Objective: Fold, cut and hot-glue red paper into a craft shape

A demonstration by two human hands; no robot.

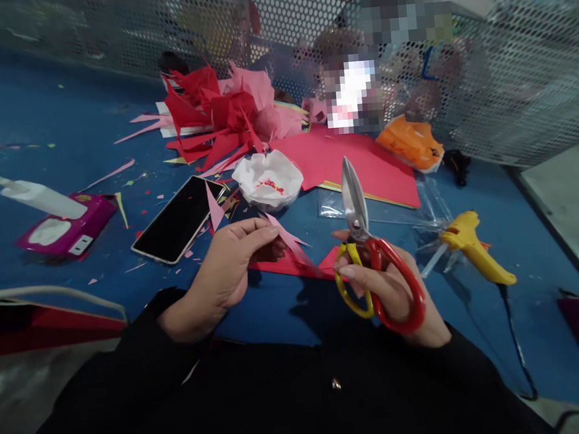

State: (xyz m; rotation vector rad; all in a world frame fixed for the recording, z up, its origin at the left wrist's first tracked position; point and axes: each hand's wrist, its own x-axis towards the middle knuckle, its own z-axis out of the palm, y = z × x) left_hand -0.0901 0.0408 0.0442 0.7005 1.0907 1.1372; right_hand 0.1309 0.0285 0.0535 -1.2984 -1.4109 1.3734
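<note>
My left hand [237,254] pinches a thin pink paper strip [285,234] between thumb and fingers, over the blue table. In my right hand [395,289] is a pair of scissors [355,205], blades pointing up and away, with one yellow and one red handle loop. The blades look closed. Below and between my hands lies a piece of red paper [283,265], partly hidden by the left hand. Just beyond them sits a white crumpled paper bowl [269,178] with small red scraps inside.
A phone [177,222] lies left among paper bits. Red and pink paper cuttings [225,108] pile up behind it. Red paper sheets [350,159] and an orange bag [411,142] are at the back. A yellow glue gun [477,246] lies right; a purple power socket [70,227] sits left.
</note>
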